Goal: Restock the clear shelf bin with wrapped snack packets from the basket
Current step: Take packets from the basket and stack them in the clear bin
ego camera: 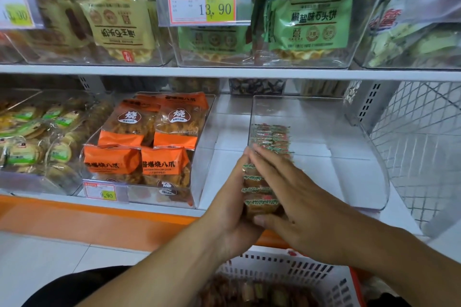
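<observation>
A row of small wrapped snack packets (259,192) with green and red edges is pressed between my two hands at the front of the clear shelf bin (359,157). My left hand (232,207) cups the row from the left side. My right hand (294,197) lies across the row's top and right side with its fingers straight and its thumb under the near end. Several more of the same packets (272,136) stand in a row deeper in the bin, against its left wall. The white basket (287,271) sits below my arms with more packets inside.
A clear bin of orange snack bags (149,147) stands left of the target bin, with a price tag (101,190) on its front. Further left is a bin of round cakes (32,142). Bins of green and yellow bags fill the upper shelf (224,71). A white wire mesh panel (419,147) is at right.
</observation>
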Available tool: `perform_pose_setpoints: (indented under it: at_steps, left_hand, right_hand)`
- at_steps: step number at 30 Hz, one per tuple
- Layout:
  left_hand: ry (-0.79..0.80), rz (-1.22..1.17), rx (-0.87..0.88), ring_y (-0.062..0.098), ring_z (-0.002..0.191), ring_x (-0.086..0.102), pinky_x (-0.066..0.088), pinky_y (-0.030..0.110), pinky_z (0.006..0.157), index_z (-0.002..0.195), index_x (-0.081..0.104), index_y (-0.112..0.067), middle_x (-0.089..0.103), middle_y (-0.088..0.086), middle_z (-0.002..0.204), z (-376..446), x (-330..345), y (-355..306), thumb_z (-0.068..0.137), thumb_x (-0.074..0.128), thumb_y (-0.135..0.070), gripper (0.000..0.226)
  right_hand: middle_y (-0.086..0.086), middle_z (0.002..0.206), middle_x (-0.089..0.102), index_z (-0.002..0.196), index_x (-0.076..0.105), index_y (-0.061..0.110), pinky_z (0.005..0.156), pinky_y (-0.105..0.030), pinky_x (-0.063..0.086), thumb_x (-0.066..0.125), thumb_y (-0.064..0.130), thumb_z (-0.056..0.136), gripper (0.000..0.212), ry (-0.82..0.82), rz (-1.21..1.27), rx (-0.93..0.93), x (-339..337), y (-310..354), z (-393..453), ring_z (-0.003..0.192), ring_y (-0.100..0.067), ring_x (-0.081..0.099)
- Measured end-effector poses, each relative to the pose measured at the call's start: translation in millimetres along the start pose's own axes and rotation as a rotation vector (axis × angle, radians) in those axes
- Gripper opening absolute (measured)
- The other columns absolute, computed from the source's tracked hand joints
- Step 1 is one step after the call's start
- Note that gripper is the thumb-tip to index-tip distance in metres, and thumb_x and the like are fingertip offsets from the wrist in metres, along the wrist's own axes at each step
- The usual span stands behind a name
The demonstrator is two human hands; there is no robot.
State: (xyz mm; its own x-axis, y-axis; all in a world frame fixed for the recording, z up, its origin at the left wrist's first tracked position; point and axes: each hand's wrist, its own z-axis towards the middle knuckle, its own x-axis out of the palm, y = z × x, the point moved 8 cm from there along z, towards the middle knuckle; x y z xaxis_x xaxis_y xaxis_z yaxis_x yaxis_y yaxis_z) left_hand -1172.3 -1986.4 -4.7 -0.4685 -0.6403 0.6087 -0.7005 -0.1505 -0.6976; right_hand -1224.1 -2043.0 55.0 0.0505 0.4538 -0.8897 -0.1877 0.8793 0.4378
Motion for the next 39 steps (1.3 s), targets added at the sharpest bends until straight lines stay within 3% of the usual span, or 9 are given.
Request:
perform_pose_setpoints:
  at_steps: [2, 4, 10, 14, 16, 19, 24, 32, 39]
  left_hand:
    - [0.002, -0.008, 0.007, 0.032, 0.125, 0.064, 0.051, 0.044, 0.104, 0.128, 0.071, -0.012, 0.065, 0.018, 0.135, 2, 1, -1, 0.092, 0.052, -0.070, 0.071]
    - [0.003, -0.035, 0.021, 0.032, 0.118, 0.068, 0.058, 0.044, 0.096, 0.121, 0.075, -0.013, 0.070, 0.018, 0.128, 5, 2, 0, 0.089, 0.052, -0.073, 0.072]
    - [0.041, -0.090, 0.032, 0.030, 0.102, 0.075, 0.062, 0.039, 0.075, 0.104, 0.081, -0.009, 0.075, 0.018, 0.112, 14, 9, -3, 0.085, 0.048, -0.078, 0.079]
    - [0.010, 0.110, 0.159, 0.027, 0.103, 0.074, 0.056, 0.047, 0.099, 0.104, 0.082, -0.015, 0.077, 0.011, 0.108, 22, 13, -18, 0.093, 0.044, -0.071, 0.068]
    - [-0.090, 0.381, 0.315, 0.021, 0.103, 0.073, 0.056, 0.043, 0.100, 0.110, 0.076, -0.021, 0.077, 0.003, 0.105, 23, 15, -27, 0.092, 0.065, -0.051, 0.036]
    - [-0.092, 1.070, 0.596, 0.001, 0.105, 0.064, 0.051, 0.012, 0.089, 0.129, 0.061, -0.027, 0.068, -0.007, 0.120, 22, 35, -35, 0.086, 0.080, -0.030, 0.048]
    - [-0.009, 2.083, 0.603, 0.020, 0.146, 0.025, 0.023, 0.040, 0.123, 0.153, 0.035, -0.028, 0.033, -0.004, 0.157, 45, 45, -2, 0.088, 0.066, -0.047, 0.074]
    - [-0.031, 2.232, 0.429, 0.034, 0.156, 0.001, 0.010, 0.054, 0.126, 0.159, 0.009, -0.026, 0.006, 0.004, 0.169, 69, 25, 18, 0.087, 0.071, -0.050, 0.098]
    - [-0.034, 2.208, 0.410, 0.034, 0.157, -0.003, 0.007, 0.057, 0.126, 0.160, 0.007, -0.030, 0.006, 0.002, 0.169, 74, 21, 22, 0.086, 0.069, -0.054, 0.100]
  right_hand:
    - [0.042, 0.150, -0.029, 0.149, -0.029, 0.048, 0.118, -0.017, 0.001, 0.050, 0.054, 0.098, 0.095, 0.043, -0.043, 0.035, 2, -3, -2, 0.145, 0.012, -0.017]
    - [0.044, 0.149, -0.014, 0.148, -0.029, 0.051, 0.117, -0.017, 0.008, 0.050, 0.052, 0.098, 0.094, 0.080, -0.004, 0.070, 2, -4, -3, 0.145, 0.011, -0.007]
    - [0.026, 0.138, 0.035, 0.148, 0.021, 0.045, 0.102, -0.020, 0.041, 0.070, 0.033, 0.085, 0.081, 0.006, 0.190, 0.113, -20, -12, 2, 0.126, 0.006, 0.041]
    - [0.015, 0.125, 0.063, 0.138, 0.046, 0.030, 0.100, -0.027, 0.051, 0.084, 0.030, 0.077, 0.071, -0.083, 0.510, 0.207, -51, -64, 17, 0.116, -0.003, 0.063]
    - [0.009, 0.126, 0.061, 0.137, 0.048, 0.027, 0.099, -0.029, 0.048, 0.085, 0.030, 0.079, 0.068, -0.173, 0.345, 0.322, -67, -113, 26, 0.115, -0.010, 0.062]
    - [-0.009, 0.128, 0.052, 0.137, 0.048, 0.014, 0.096, -0.029, 0.042, 0.078, 0.027, 0.082, 0.064, -0.149, -0.020, 0.497, -59, -180, 42, 0.122, -0.026, 0.052]
    - [-0.020, 0.144, 0.037, 0.149, 0.034, 0.006, 0.108, -0.038, 0.041, 0.068, 0.029, 0.090, 0.072, -0.022, -0.094, 0.745, -13, -245, 64, 0.134, -0.039, 0.039]
    - [-0.016, 0.151, 0.026, 0.156, 0.030, 0.020, 0.112, -0.033, 0.041, 0.071, 0.010, 0.089, 0.080, 0.017, 0.013, 0.745, 8, -275, 90, 0.130, -0.040, 0.049]
    - [-0.020, 0.136, 0.049, 0.152, 0.021, 0.012, 0.086, -0.031, 0.044, 0.069, 0.003, 0.086, 0.082, -0.349, 0.237, 0.923, -3, -281, 87, 0.118, -0.036, 0.056]
